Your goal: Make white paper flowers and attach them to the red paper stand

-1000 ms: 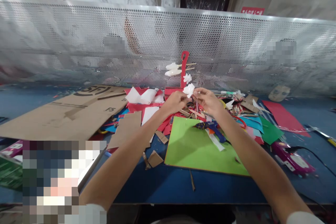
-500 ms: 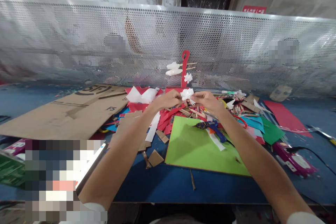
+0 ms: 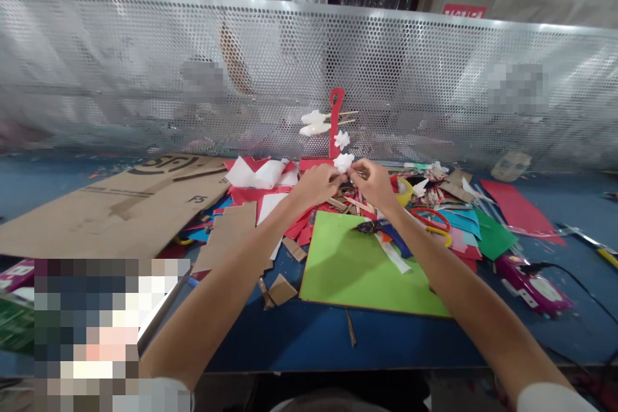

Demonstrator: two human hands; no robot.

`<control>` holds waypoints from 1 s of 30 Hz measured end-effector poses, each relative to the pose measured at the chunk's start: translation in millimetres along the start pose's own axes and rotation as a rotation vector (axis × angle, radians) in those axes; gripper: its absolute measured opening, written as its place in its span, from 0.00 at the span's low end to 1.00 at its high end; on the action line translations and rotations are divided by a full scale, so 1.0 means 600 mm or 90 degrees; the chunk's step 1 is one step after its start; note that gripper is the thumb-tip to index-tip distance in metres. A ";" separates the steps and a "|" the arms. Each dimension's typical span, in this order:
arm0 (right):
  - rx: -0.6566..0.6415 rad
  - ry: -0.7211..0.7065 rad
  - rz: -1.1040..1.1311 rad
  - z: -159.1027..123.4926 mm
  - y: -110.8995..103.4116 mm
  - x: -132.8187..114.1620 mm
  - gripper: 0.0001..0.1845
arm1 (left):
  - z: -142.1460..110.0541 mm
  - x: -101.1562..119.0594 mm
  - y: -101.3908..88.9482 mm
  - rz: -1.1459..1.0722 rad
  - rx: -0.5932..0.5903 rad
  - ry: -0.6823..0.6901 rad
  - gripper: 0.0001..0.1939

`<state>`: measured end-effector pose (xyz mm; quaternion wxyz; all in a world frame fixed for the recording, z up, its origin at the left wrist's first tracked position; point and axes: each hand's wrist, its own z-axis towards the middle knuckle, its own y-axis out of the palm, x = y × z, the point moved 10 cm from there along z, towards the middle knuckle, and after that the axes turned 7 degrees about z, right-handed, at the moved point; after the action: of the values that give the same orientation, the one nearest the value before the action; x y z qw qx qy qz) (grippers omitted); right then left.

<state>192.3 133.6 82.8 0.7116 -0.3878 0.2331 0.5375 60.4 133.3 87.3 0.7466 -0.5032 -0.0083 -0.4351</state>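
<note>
A crumpled white paper flower [image 3: 343, 162] is held up in front of me over the scraps. My left hand [image 3: 319, 183] pinches it low on its left side, and my right hand [image 3: 375, 184] has thumb and fingers closed at its lower right. Just behind it stands a red curled strip [image 3: 336, 117] with a smaller white flower [image 3: 342, 140] on it. Two white shapes on thin sticks [image 3: 315, 129] cross that strip. Below my right forearm, a blue glue gun [image 3: 396, 239] lies partly hidden on a green board [image 3: 360, 283].
Flattened cardboard [image 3: 120, 206] covers the left of the blue table. White paper [image 3: 255, 174] and red scraps surround the middle. Red-handled scissors [image 3: 429, 219], a purple device [image 3: 533, 286] with a cord and a red sheet [image 3: 521, 209] lie right. A perforated metal screen [image 3: 410, 90] stands behind.
Both hands have shifted their fingers under the white flower and come closer together; more of its top shows. The whole view has moved slightly.
</note>
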 end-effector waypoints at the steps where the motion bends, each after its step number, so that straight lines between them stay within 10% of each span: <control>1: -0.020 0.033 0.057 0.002 0.004 0.011 0.15 | -0.001 0.001 -0.007 0.035 0.017 0.005 0.17; 6: -0.183 0.169 0.270 0.000 0.041 0.040 0.18 | -0.005 -0.001 -0.025 0.122 -0.023 0.039 0.11; 12: -0.252 0.157 0.206 -0.006 0.051 0.031 0.18 | -0.008 0.000 -0.030 0.152 -0.078 0.081 0.09; 23: 0.048 0.027 -0.013 0.009 -0.033 0.011 0.20 | -0.012 0.028 0.011 -0.027 -0.203 0.080 0.16; 30: -0.007 0.000 -0.015 0.012 -0.023 0.014 0.19 | -0.011 0.011 0.011 0.185 -0.091 0.038 0.17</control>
<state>207.2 142.4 85.0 0.7159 -0.3945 0.2250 0.5304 66.1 125.0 81.9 0.7637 -0.5380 0.1181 -0.3367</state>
